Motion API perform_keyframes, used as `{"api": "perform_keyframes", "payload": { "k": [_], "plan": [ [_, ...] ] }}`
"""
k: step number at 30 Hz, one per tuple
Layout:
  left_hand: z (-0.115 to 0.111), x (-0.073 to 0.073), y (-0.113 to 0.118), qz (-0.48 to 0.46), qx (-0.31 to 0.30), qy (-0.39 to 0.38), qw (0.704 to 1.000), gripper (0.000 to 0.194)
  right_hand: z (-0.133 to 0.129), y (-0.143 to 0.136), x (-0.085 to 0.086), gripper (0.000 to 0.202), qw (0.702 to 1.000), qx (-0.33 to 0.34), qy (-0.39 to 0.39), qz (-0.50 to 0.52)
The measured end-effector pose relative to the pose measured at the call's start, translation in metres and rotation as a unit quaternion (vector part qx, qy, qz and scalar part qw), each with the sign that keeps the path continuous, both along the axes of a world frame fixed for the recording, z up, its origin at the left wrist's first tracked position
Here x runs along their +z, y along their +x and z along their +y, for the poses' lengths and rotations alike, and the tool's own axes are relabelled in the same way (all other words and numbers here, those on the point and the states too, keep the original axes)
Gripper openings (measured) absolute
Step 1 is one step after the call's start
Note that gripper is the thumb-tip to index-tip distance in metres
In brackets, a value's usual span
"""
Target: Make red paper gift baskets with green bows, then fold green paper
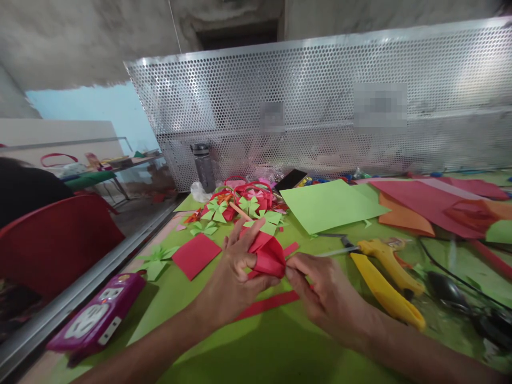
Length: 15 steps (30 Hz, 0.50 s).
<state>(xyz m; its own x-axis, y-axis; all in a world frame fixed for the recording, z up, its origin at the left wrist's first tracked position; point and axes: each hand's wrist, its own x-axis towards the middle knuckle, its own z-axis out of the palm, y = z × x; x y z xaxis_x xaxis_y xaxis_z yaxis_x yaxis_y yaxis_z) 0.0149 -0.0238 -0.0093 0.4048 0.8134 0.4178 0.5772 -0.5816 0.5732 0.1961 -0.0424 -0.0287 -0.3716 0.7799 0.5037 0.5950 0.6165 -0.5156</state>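
The left hand [232, 274] grips a folded red paper [269, 258] between thumb and fingers, two fingers stretched out behind it; the right hand [326, 285] pinches the paper's near right edge with thumb and forefinger. The paper is held above the green bench [240, 354], near a red strip [268, 306] lying below. Left of it lies a red square [196, 255]; to the right, a yellow glue gun [386, 258]. Farther back are a light green sheet [334, 205] and a dark bottle [204, 169].

It looked like a papercraft workshop: folded red paper [271, 257], green paper flowers [248, 205] and a hot-glue gun [380, 253] shared a worktable [244, 349] before perforated metal sheeting [316, 80].
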Motion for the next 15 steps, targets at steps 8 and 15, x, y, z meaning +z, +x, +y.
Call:
{"api": "perform_keyframes", "payload": {
  "k": [8, 15],
  "plan": [
    [-0.0038, 0.0, 0.0016, 0.131, 0.008, 0.061, 0.99, 0.019, 0.0014, 0.0018, 0.0061, 0.028, 0.996, -0.014, -0.083, 0.034],
    [-0.004, 0.0013, 0.0044, 0.121, -0.009, 0.058, 0.991, 0.023, -0.0002, 0.0014, 0.0065, 0.027, 0.994, -0.042, -0.097, 0.008]
  ]
}}
